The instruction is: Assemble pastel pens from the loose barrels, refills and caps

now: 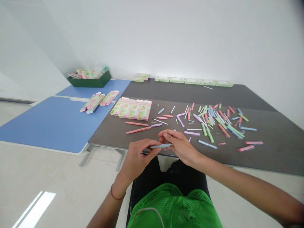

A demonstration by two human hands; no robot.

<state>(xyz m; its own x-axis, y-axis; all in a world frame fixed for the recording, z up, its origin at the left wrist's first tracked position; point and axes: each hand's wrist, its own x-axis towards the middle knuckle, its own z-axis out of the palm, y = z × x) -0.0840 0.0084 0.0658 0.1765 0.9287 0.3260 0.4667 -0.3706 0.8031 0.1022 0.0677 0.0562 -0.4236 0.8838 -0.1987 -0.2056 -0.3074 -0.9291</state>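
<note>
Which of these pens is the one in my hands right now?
The pale blue pen, held between your left hand and right hand; it alone is off the gray table, where the other pens lie.

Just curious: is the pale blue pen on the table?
No, off it: the pale blue pen is held between the left hand and right hand.

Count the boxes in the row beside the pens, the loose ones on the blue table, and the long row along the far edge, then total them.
Row beside the pens: 4
Loose on the blue table: 3
Long far-edge row: 5
Total: 12
</note>
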